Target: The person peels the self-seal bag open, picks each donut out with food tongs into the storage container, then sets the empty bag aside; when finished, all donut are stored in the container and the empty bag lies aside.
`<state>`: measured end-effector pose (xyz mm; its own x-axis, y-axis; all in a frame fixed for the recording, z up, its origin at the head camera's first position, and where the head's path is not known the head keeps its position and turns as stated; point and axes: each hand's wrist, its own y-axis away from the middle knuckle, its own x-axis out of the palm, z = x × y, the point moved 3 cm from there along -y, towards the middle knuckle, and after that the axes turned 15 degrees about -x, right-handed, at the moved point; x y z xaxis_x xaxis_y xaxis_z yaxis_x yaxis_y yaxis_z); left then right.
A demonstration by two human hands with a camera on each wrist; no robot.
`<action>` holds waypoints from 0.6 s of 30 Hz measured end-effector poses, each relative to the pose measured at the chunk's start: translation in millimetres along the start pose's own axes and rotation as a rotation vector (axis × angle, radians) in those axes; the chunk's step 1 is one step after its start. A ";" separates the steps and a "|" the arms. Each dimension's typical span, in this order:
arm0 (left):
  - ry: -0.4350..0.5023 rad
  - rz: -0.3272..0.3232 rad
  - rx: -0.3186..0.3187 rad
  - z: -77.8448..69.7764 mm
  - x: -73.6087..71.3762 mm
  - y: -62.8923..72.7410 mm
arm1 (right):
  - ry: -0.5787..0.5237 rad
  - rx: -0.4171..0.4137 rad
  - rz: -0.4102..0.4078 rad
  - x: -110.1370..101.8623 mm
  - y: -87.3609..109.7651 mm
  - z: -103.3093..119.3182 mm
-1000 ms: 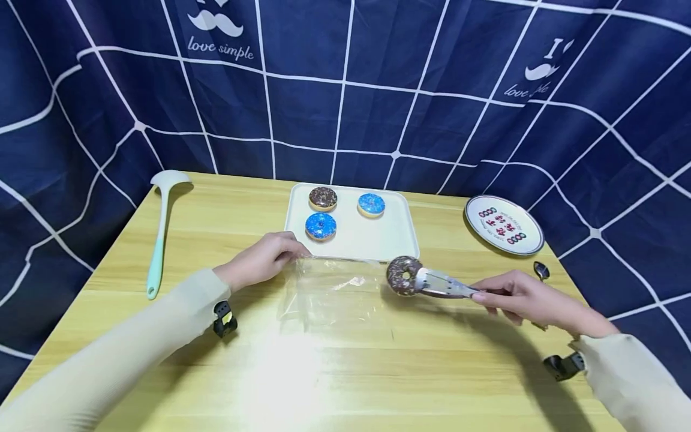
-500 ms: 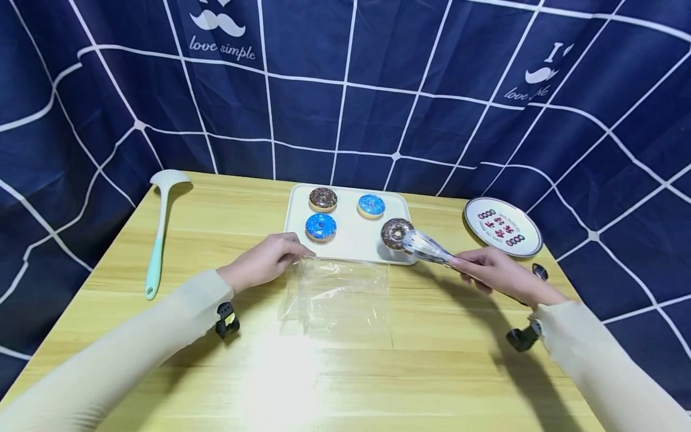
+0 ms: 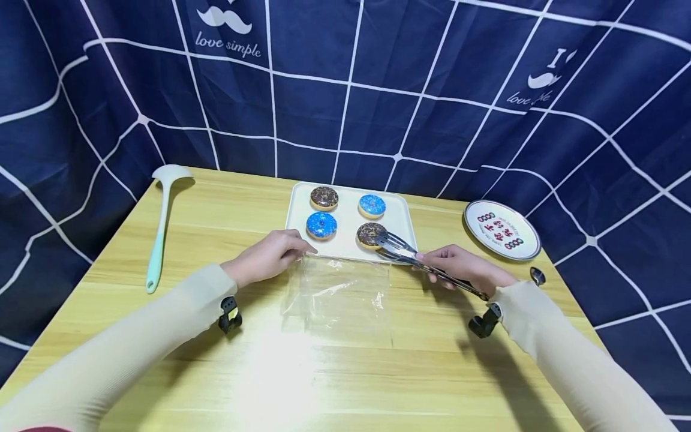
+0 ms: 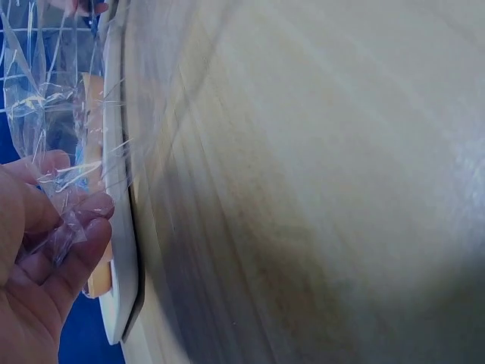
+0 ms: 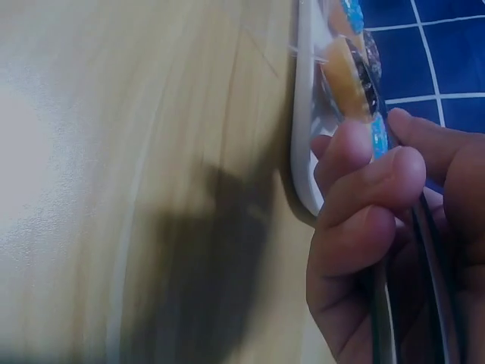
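Observation:
In the head view my right hand [image 3: 456,264] grips metal tongs [image 3: 412,259], whose slotted end lies at a chocolate donut [image 3: 369,236] over the front right of the white tray [image 3: 345,247]. The right wrist view shows fingers and thumb curled round both tong arms, the donut [image 5: 347,80] on edge beyond them. My left hand [image 3: 270,257] pinches the corner of a clear plastic bag [image 3: 340,294] just left of the tray's front edge. Its film [image 4: 45,114] bunches between thumb and fingers in the left wrist view. Another chocolate donut [image 3: 324,198] and two blue ones [image 3: 321,225] sit on the tray.
A ladle [image 3: 162,228] with a mint handle lies at the left of the wooden table [image 3: 216,372]. On the right stand a printed plate [image 3: 502,230] and a dark spoon [image 3: 537,276], partly hidden by the right forearm. A blue checked curtain [image 3: 302,108] surrounds the back and sides.
My right hand has moved left and away from me with the tongs, bringing the chocolate donut from the bag's right side onto the tray. The left hand and bag have stayed nearly still.

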<state>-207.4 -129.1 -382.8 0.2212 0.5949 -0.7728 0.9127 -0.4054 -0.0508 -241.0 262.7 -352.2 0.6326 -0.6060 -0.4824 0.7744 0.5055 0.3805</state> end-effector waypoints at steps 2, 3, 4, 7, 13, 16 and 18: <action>0.001 0.000 -0.007 0.6 1.0 -0.3 | 0.009 0.010 -0.003 0.6 0.0 -1.0; 0.000 -0.001 -0.009 1.2 1.4 -0.5 | 0.018 0.010 0.000 0.8 0.1 -1.3; 0.000 -0.001 -0.010 1.8 1.7 -0.6 | 0.019 0.018 -0.004 1.0 0.2 -1.8; 0.004 -0.002 -0.008 3.3 1.8 -0.5 | 0.025 0.030 -0.003 1.8 1.2 -2.3; 0.006 -0.002 -0.002 5.5 0.3 1.7 | 0.021 0.038 0.001 3.1 2.2 -1.1; 0.013 -0.005 -0.003 6.7 -0.6 1.5 | 0.024 0.039 -0.002 1.5 2.8 0.6; 0.014 -0.004 0.001 6.8 -1.1 0.8 | 0.021 0.034 -0.003 0.1 3.6 1.6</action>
<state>-209.2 -134.9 -386.3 0.2217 0.6060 -0.7639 0.9135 -0.4032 -0.0547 -238.2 263.5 -349.6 0.6301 -0.5942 -0.4999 0.7765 0.4822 0.4056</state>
